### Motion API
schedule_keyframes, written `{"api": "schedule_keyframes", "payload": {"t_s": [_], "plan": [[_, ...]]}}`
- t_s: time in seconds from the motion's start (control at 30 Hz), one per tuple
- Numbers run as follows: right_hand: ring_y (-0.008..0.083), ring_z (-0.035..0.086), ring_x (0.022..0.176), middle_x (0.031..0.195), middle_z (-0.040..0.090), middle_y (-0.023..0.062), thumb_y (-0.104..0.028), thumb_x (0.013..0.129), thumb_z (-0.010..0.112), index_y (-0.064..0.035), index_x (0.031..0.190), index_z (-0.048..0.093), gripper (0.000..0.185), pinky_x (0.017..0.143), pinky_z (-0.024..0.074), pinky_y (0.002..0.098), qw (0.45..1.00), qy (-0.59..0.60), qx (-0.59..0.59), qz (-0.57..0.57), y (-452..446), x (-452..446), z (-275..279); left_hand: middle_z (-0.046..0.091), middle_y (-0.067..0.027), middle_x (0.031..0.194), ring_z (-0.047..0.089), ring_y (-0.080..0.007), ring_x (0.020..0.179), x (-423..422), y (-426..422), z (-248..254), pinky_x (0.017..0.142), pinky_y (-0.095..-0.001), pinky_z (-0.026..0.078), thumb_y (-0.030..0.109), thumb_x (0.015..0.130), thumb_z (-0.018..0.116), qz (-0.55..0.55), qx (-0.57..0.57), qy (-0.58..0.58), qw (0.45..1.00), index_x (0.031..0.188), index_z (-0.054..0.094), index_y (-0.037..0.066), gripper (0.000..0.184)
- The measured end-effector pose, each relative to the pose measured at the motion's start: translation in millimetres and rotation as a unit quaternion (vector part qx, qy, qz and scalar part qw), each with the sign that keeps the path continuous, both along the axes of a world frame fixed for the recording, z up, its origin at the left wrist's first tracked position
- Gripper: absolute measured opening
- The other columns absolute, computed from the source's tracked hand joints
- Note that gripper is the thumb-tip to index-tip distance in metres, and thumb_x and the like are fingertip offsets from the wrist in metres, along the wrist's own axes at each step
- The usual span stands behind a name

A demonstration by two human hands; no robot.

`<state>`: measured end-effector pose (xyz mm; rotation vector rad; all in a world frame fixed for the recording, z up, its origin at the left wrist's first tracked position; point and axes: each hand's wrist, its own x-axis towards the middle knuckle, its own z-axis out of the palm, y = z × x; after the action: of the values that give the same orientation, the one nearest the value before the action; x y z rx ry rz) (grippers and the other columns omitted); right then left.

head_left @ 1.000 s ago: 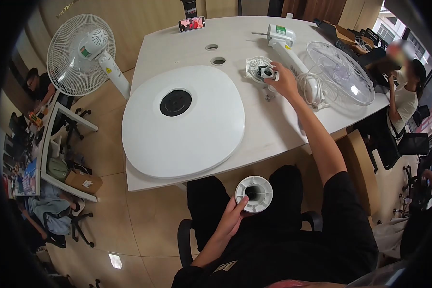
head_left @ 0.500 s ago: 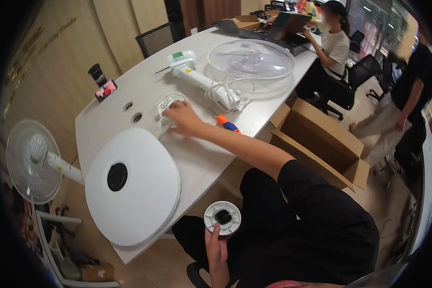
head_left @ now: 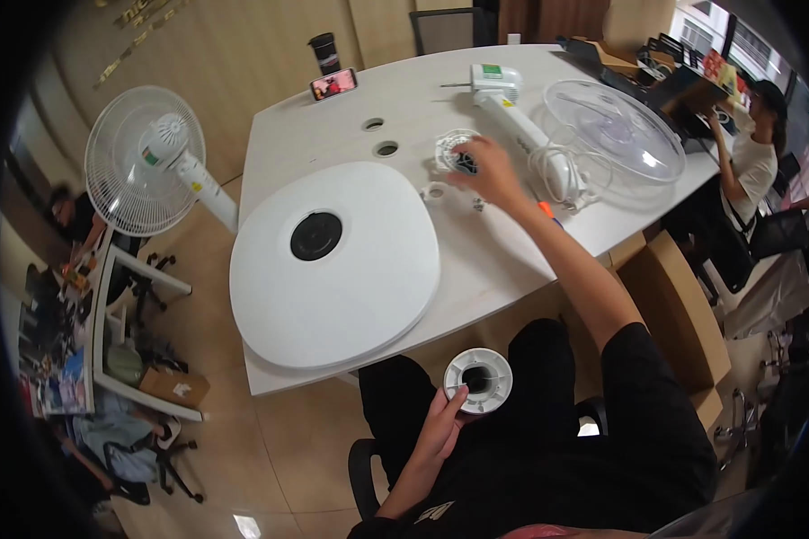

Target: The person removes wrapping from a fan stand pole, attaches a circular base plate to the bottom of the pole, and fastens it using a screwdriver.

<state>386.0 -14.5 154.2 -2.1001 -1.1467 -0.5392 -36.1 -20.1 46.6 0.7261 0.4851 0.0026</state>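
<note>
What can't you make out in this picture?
All in the head view:
Whether the right hand grips anything: blur and its own fingers hide this.
Orange-and-blue tool: partly covered by the right forearm.
White cylindrical part in the left hand: its underside faces away.
Phone screen: details too small.

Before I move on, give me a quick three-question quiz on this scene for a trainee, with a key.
1. Which hand holds the round-ended, hollow white plastic part above the lap?
2. Where does the clear, round plastic fan part lie?
a) in the brown cardboard box
b) on the white table
c) on the floor
3. True or false: the right hand is nearer to the white latticed plastic piece than to the middle of the large, flat, rounded white slab.

Key:
1. The left hand.
2. b
3. True
</note>
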Motion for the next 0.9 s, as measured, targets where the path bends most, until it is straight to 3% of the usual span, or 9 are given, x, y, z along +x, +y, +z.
{"api": "schedule_keyframes", "payload": {"t_s": [0.1,0.2,0.3,0.5,0.6,0.63,0.73,0.87,0.9], "plan": [[0.0393,0.057,0.123,0.123,0.066,0.0186,-0.035,0.069,0.09,-0.01,0.129,0.06,0.072,0.102,0.0466,0.0462,0.998,0.008,0.012,-0.068,-7.2,13.4,4.9,0.061,-0.0095,0.128,0.065,-0.0186,0.113,0.1,-1.4,5.6,0.092,-0.0383,0.059,0.021,0.106,0.055,0.0,-0.003,0.0,1.0,0.139,0.046,0.005,0.039],[0.0366,0.056,0.123,0.13,0.064,0.0139,-0.036,0.068,0.089,-0.0129,0.137,0.054,0.081,0.1,0.0472,0.0472,0.99,0.076,-0.046,-0.105,-7.5,21.6,-12.6,0.061,-0.0093,0.128,0.065,-0.0179,0.112,0.6,-1.3,6.1,0.091,-0.0372,0.059,0.022,0.106,0.055,0.0,-0.003,-0.001,1.0,0.139,0.046,0.005,0.039],[0.0382,0.058,0.119,0.126,0.066,0.0164,-0.036,0.068,0.089,-0.011,0.139,0.049,0.086,0.101,0.0462,0.0469,0.986,0.116,-0.066,-0.104,-5.6,26.2,-19.1,0.061,-0.009,0.127,0.065,-0.0171,0.11,0.6,0.4,2.9,0.09,-0.0365,0.059,0.022,0.106,0.055,0.002,-0.005,0.001,1.0,0.14,0.046,0.005,0.04],[0.0358,0.055,0.124,0.127,0.066,0.0122,-0.034,0.066,0.091,-0.0132,0.142,0.049,0.089,0.098,0.0451,0.0493,0.982,0.075,-0.091,-0.149,-5.2,13.8,0.5,0.062,-0.0084,0.125,0.065,-0.0162,0.109,1.2,0.4,8.8,0.089,-0.0367,0.059,0.023,0.106,0.055,0.007,-0.005,0.005,1.0,0.138,0.048,0.006,0.037],[0.0364,0.055,0.124,0.125,0.067,0.0121,-0.034,0.065,0.091,-0.0131,0.141,0.05,0.089,0.098,0.0441,0.0493,0.994,0.069,-0.056,-0.065,2.0,8.1,8.0,0.062,-0.0083,0.125,0.065,-0.0165,0.109,1.3,-0.9,2.7,0.09,-0.0371,0.059,0.023,0.106,0.056,0.005,-0.01,0.004,1.0,0.137,0.048,0.006,0.036],[0.0387,0.056,0.123,0.126,0.065,0.0193,-0.033,0.063,0.092,-0.0107,0.144,0.047,0.095,0.103,0.0455,0.0465,0.992,0.092,-0.079,-0.045,4.4,-5.4,20.0,0.062,-0.0082,0.125,0.065,-0.0166,0.109,1.0,-1.1,0.6,0.09,-0.0372,0.058,0.023,0.106,0.055,0.002,-0.011,0.002,1.0,0.137,0.048,0.006,0.036],[0.039,0.055,0.125,0.128,0.064,0.0205,-0.034,0.063,0.092,-0.0096,0.146,0.045,0.098,0.105,0.0446,0.0459,0.994,0.056,-0.08,0.039,15.8,-13.7,7.4,0.062,-0.0085,0.125,0.065,-0.0172,0.11,-0.1,-1.1,0.0,0.091,-0.038,0.058,0.023,0.106,0.055,0.003,-0.008,-0.003,1.0,0.137,0.048,0.006,0.036],[0.0391,0.051,0.131,0.132,0.063,0.0201,-0.037,0.064,0.092,-0.0101,0.149,0.041,0.102,0.111,0.0394,0.0468,0.984,0.087,-0.149,0.041,22.5,-17.9,-4.5,0.061,-0.0091,0.126,0.065,-0.0176,0.111,-1.2,-2.9,0.7,0.091,-0.0385,0.058,0.022,0.106,0.055,0.014,-0.009,0.002,1.0,0.137,0.047,0.005,0.037],[0.0379,0.048,0.135,0.133,0.063,0.0197,-0.039,0.065,0.091,-0.0109,0.15,0.041,0.103,0.115,0.0343,0.0479,0.983,0.089,-0.16,0.029,23.4,-20.3,-5.2,0.061,-0.0093,0.126,0.065,-0.0177,0.111,-1.9,-2.8,0.0,0.091,-0.0385,0.058,0.022,0.106,0.055,0.016,-0.011,0.003,1.0,0.137,0.047,0.005,0.037]]}}
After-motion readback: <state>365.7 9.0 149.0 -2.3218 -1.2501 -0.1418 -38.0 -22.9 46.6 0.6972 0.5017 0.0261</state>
